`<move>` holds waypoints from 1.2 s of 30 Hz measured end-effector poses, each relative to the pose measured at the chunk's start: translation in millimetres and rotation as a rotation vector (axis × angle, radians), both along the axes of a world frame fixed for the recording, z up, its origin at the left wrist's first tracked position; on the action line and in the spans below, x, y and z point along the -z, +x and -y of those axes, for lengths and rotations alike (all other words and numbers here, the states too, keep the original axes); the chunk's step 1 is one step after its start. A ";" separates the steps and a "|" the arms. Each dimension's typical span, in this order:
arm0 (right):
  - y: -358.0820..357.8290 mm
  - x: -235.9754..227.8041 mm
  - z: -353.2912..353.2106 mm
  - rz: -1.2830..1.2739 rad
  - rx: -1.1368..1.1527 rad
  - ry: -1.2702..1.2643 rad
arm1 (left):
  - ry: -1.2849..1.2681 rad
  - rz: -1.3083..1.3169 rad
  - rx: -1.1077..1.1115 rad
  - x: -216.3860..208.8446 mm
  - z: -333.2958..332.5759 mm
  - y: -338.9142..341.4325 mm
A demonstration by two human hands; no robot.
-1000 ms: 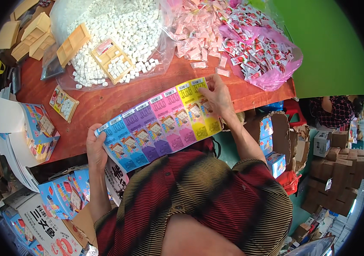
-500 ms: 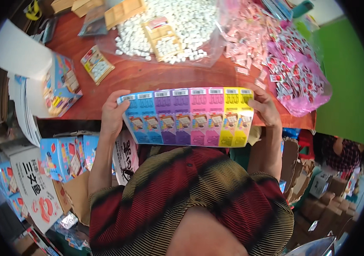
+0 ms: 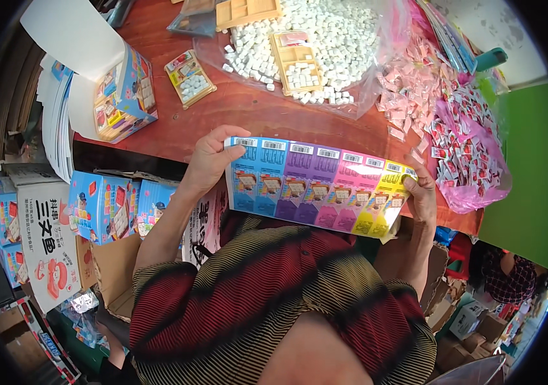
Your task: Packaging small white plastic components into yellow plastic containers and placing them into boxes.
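Between my two hands hangs a printed label sheet (image 3: 322, 186), striped in blue, purple, pink and yellow. My left hand (image 3: 215, 154) pinches its upper left corner, thumb on the front face. At the upper right corner my right hand (image 3: 420, 187) grips it the same way. The sheet is in front of my body, at the table's near edge, tilted down to the right. Beyond it on the red table (image 3: 177, 141) lie a filled tray (image 3: 190, 77) of white pieces and a partly filled compartment tray (image 3: 297, 64) resting on a heap of small white cubes (image 3: 344, 45).
An opened blue display box (image 3: 136, 96) stands at the table's left. Pink sachets (image 3: 405, 90) and a pink bag of red-and-white packets (image 3: 469, 154) lie at the right, by a green panel (image 3: 530, 173). Blue boxes (image 3: 104, 205) and cartons (image 3: 49, 244) crowd below left. Another person (image 3: 508, 276) is at far right.
The view has turned, so the table's things sit farther right in the picture. The label sheet, held in both hands, has tilted down on its right side.
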State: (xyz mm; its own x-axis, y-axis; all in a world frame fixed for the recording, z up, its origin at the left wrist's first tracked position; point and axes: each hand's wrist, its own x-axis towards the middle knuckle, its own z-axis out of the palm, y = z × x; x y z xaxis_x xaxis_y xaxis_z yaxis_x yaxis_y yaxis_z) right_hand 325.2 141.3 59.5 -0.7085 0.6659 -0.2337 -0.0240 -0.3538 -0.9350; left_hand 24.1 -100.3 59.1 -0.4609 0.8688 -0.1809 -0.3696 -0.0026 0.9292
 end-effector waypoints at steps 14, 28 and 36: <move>-5.3 -12.0 5.2 0.224 0.005 0.210 | -0.316 -0.242 0.052 -10.2 7.3 -7.0; -1.7 -0.5 2.4 0.219 -0.082 0.170 | -0.200 -1.532 0.144 -14.7 -12.2 21.4; -8.1 -1.2 1.3 0.249 -0.089 0.181 | -0.098 -1.497 0.088 -14.4 -22.9 21.7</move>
State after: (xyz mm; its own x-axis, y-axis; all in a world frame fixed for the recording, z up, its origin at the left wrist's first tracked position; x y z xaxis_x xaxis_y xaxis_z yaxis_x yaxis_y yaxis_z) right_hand 317.1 140.0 60.7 -0.7013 0.6508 -0.2910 0.2374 -0.1717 -0.9561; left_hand 45.9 -77.4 73.5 -0.2152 0.9156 0.3398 0.9002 0.0511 0.4325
